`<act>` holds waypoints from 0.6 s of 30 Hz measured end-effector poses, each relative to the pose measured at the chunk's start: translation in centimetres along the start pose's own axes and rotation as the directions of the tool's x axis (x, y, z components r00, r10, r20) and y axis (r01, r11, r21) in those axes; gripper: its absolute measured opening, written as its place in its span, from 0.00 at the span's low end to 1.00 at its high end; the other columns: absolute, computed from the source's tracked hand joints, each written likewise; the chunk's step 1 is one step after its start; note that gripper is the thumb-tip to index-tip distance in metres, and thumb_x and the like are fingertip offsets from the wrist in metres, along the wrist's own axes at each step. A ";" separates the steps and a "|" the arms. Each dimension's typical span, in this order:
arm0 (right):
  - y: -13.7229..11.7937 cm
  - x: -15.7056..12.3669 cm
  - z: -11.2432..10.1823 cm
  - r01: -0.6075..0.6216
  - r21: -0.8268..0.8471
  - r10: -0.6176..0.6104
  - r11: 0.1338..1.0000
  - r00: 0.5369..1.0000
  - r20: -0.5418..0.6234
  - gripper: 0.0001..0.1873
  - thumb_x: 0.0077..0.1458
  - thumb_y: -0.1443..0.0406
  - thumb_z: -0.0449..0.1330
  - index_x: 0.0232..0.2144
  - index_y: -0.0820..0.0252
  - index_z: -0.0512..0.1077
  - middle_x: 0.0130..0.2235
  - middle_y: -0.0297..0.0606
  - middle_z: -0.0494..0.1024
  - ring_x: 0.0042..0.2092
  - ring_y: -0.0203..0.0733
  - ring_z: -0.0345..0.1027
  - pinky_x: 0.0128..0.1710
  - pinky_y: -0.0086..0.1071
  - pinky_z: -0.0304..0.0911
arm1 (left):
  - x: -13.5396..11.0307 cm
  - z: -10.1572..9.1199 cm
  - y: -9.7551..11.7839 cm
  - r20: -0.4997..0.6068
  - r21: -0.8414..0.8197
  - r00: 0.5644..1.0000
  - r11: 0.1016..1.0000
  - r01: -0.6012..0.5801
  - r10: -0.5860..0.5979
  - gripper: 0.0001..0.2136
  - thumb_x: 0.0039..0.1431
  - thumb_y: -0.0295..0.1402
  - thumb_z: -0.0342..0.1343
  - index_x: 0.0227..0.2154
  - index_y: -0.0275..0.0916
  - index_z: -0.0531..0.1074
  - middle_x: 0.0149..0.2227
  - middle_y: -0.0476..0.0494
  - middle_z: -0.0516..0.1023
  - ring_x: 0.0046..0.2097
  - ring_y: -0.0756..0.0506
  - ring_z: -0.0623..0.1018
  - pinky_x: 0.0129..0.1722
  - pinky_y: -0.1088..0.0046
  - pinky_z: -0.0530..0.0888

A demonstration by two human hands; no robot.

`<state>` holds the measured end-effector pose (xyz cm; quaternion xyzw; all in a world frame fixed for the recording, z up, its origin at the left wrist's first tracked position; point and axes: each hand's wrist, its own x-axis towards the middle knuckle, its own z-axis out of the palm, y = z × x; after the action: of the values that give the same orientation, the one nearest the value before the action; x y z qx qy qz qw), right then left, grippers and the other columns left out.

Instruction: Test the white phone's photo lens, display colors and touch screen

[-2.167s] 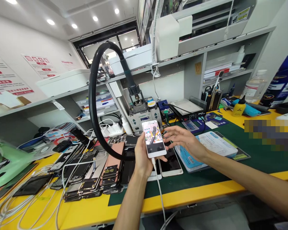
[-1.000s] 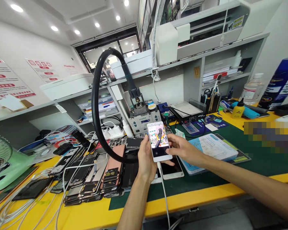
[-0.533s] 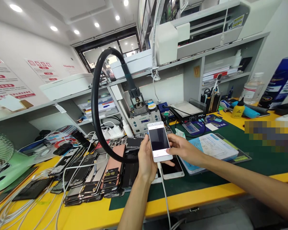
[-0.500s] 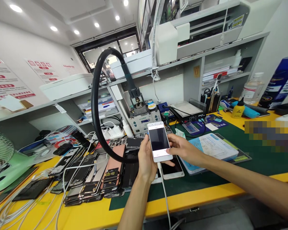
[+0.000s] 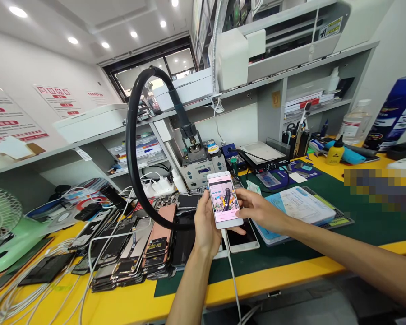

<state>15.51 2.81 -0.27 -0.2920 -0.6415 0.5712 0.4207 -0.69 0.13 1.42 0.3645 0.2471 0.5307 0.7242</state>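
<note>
A white smartphone (image 5: pixel 223 198) is held upright in front of me, its lit screen showing a camera-like picture of the bench. A white cable (image 5: pixel 230 266) runs from its bottom edge down past the table's front. My left hand (image 5: pixel 205 221) is wrapped round the phone's left side. On the other side, my right hand (image 5: pixel 257 210) grips the right edge, with the thumb at the lower right of the screen. Behind and below the hands, another white-framed phone (image 5: pixel 245 243) lies on the green mat (image 5: pixel 257 266), partly hidden.
Stacked phone parts (image 5: pixel 135 253) and loose white cables (image 5: pixel 43 280) cover the left side, near a green fan (image 5: pixel 6 230). A black hose (image 5: pixel 130 135) arches from a soldering station (image 5: pixel 203 169). To the right lie a blue-white booklet (image 5: pixel 301 207) and a yellow bottle (image 5: pixel 334 152).
The phone's screen has gone from a mostly black picture area to a colourful image. Both hands keep their hold, and the view has shifted very slightly.
</note>
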 end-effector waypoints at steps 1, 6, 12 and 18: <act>0.0 0.0 0.0 0.005 0.003 -0.005 1.000 1.000 0.003 0.23 0.49 0.72 0.58 0.50 0.59 0.67 0.47 0.40 0.76 0.46 0.47 0.70 0.46 0.39 0.63 | 0.0 0.0 0.0 -0.001 0.001 1.000 1.000 0.000 0.000 0.26 0.66 0.47 0.44 0.58 0.34 0.66 0.47 0.32 0.78 0.43 0.37 0.81 0.31 0.63 0.82; -0.1 -0.1 0.0 0.029 0.006 -0.029 1.000 0.999 0.021 0.24 0.47 0.74 0.58 0.49 0.59 0.67 0.46 0.40 0.76 0.45 0.47 0.70 0.44 0.38 0.63 | 0.0 0.0 -0.1 0.009 -0.003 1.000 1.000 -0.001 0.001 0.26 0.66 0.47 0.43 0.58 0.33 0.66 0.47 0.32 0.78 0.43 0.37 0.81 0.30 0.64 0.82; 0.0 -0.1 0.0 0.034 -0.065 -0.033 0.997 0.999 0.019 0.25 0.48 0.73 0.59 0.50 0.60 0.65 0.45 0.40 0.75 0.46 0.46 0.69 0.46 0.38 0.63 | 0.3 -0.3 -0.2 -0.007 -0.022 1.000 1.000 -0.011 0.010 0.26 0.66 0.46 0.44 0.58 0.33 0.66 0.47 0.32 0.78 0.43 0.37 0.81 0.31 0.64 0.82; -0.3 -0.2 0.0 0.016 -0.065 -0.014 0.998 1.000 0.026 0.25 0.48 0.73 0.59 0.50 0.60 0.65 0.42 0.38 0.74 0.46 0.46 0.69 0.46 0.38 0.63 | 0.3 -0.2 -0.2 -0.002 -0.034 1.000 0.999 -0.012 0.012 0.25 0.67 0.45 0.43 0.59 0.34 0.65 0.47 0.32 0.78 0.44 0.37 0.81 0.32 0.63 0.82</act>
<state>15.59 2.59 0.02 -0.2936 -0.6673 0.5503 0.4070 -0.65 0.48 1.18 0.3534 0.2366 0.5395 0.7267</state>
